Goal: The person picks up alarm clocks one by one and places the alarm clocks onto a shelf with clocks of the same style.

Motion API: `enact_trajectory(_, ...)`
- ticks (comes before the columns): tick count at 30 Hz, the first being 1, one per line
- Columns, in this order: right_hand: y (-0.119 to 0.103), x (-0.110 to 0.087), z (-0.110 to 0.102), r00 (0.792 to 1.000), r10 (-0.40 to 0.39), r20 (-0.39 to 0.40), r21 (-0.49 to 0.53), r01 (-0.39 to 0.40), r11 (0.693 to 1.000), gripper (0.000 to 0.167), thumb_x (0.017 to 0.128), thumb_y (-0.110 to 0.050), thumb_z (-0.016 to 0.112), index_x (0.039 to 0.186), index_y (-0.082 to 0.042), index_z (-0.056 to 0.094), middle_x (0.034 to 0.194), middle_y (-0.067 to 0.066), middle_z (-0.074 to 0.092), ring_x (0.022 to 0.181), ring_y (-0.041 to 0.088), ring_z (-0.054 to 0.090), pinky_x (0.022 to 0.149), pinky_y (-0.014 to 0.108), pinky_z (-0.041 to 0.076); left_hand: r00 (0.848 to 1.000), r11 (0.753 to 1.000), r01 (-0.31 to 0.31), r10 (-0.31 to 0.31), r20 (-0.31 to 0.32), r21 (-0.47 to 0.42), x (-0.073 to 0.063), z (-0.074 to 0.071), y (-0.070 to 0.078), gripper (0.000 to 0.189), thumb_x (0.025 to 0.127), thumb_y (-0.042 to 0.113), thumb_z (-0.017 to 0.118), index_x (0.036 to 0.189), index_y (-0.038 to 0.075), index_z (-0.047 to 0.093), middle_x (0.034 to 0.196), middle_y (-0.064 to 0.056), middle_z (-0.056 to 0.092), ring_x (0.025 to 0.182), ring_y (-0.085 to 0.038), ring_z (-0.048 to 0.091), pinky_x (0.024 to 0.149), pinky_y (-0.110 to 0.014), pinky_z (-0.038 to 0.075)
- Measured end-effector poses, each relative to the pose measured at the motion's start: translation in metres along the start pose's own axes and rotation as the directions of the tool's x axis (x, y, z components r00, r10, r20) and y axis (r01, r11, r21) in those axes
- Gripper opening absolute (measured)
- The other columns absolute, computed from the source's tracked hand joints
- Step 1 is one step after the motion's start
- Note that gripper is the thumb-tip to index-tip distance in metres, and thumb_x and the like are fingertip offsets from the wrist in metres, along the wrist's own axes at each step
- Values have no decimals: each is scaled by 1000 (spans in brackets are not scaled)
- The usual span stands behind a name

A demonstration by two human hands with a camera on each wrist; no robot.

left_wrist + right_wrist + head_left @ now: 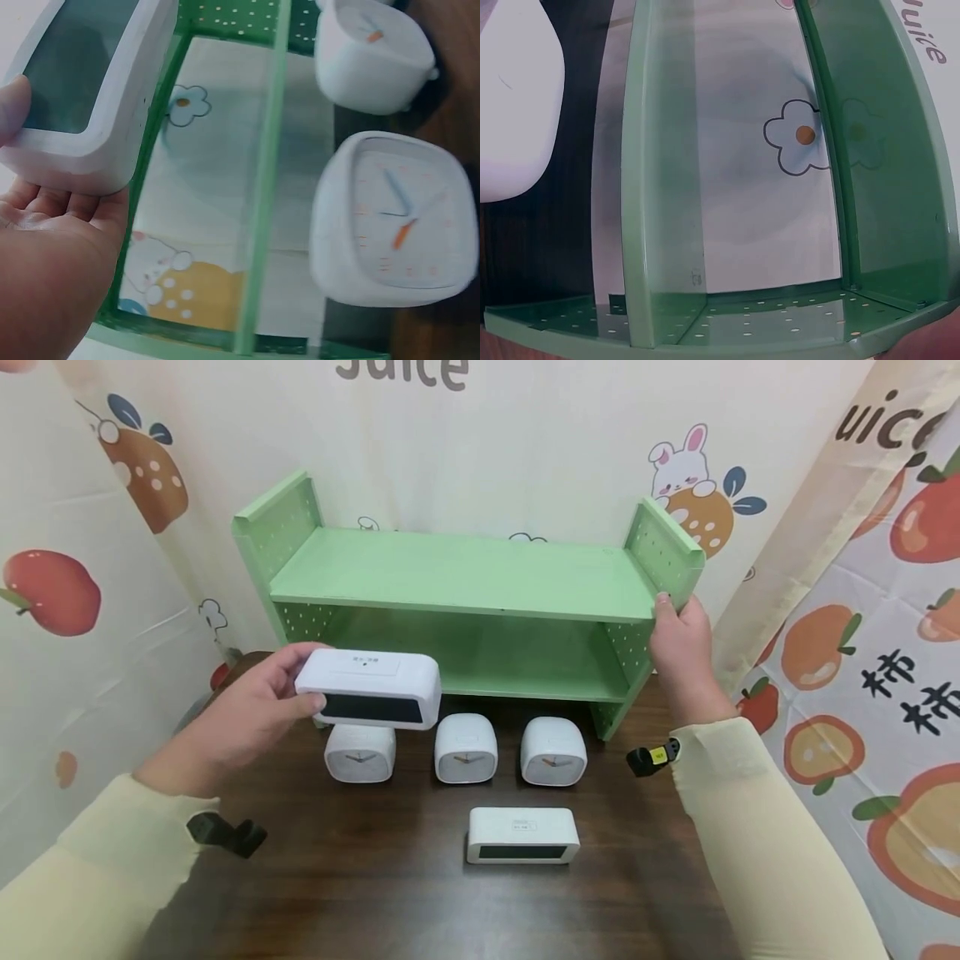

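My left hand (255, 714) holds a white digital clock (367, 666) in front of the left part of a green two-tier shelf (465, 572). In the left wrist view the thumb lies at the clock's dark display (75, 64), with the fingers under its body. My right hand (682, 643) grips the shelf's right side panel by its front edge, thumb on the near side. Only a sliver of that hand shows at the lower right of the right wrist view. Both shelf boards hold nothing.
Three white analog clocks, left (360, 753), middle (466, 748) and right (553, 752), stand in a row at the shelf's foot. Nearer lies a second white digital clock (523, 827) on the dark wooden table (375, 893). Printed curtains (480, 452) hang behind and at both sides.
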State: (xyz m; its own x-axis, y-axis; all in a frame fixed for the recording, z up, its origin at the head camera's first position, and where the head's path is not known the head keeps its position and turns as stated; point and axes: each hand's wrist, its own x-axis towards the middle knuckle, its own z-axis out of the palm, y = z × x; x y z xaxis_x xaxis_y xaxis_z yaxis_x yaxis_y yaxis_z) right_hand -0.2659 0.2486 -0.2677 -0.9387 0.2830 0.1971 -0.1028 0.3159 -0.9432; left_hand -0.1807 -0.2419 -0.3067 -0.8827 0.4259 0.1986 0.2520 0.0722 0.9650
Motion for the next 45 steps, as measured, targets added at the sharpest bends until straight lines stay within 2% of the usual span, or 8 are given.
enact_trajectory(6,-1,-1,3,999,-20,41,22,19,1000,54,111,-42,31,159,-17,36,156,6,47,138,19,47,117,45,35,997,995,-74,75,7,-61,15,-9,16,48,101,-10,53,146,4,40,140,-12,51,120,-18,57,97,-23,52)
enact_trajectory(15,-2,-3,12,999,-14,46,70,11,998,53,111,-40,33,158,-16,39,154,8,49,137,20,48,118,45,35,993,987,-116,115,-22,-108,34,-23,50,51,103,-8,52,150,2,37,146,-12,48,126,-19,52,99,-21,50)
enact_trajectory(20,-1,-3,10,999,-6,46,57,4,998,53,111,-41,32,159,-18,36,156,6,47,139,20,47,117,46,36,990,983,-141,138,-39,-117,51,-27,63,53,103,-7,52,152,0,35,148,-15,46,130,-21,50,101,-22,49)
enact_trajectory(29,2,-3,7,1000,-1,17,27,0,1000,55,111,-43,32,159,-16,36,155,8,47,137,20,47,117,45,36,994,996,-72,66,-88,-58,85,-35,72,56,104,1,56,154,2,33,150,-18,40,134,-27,43,98,-18,49)
enact_trajectory(37,3,-1,5,1000,15,-18,23,-15,1000,57,111,-44,33,159,-16,37,155,9,47,135,19,48,116,41,36,988,1000,-19,21,-155,12,115,-33,68,57,104,6,58,156,6,35,150,-16,43,132,-25,45,99,-20,48)
enact_trajectory(42,3,-1,3,1000,9,-30,19,-8,1000,55,111,-43,32,159,-18,37,156,7,46,137,17,46,118,39,35,987,1000,-5,7,-161,9,132,-35,64,54,104,6,58,155,6,37,148,-15,46,131,-24,46,99,-21,47)
enact_trajectory(45,3,0,4,999,-6,-34,11,6,1000,55,111,-43,31,159,-17,38,156,6,47,138,16,46,118,39,34,986,998,25,-15,-168,55,140,-38,65,56,105,8,57,156,7,35,148,-14,46,132,-24,46,104,-23,45)
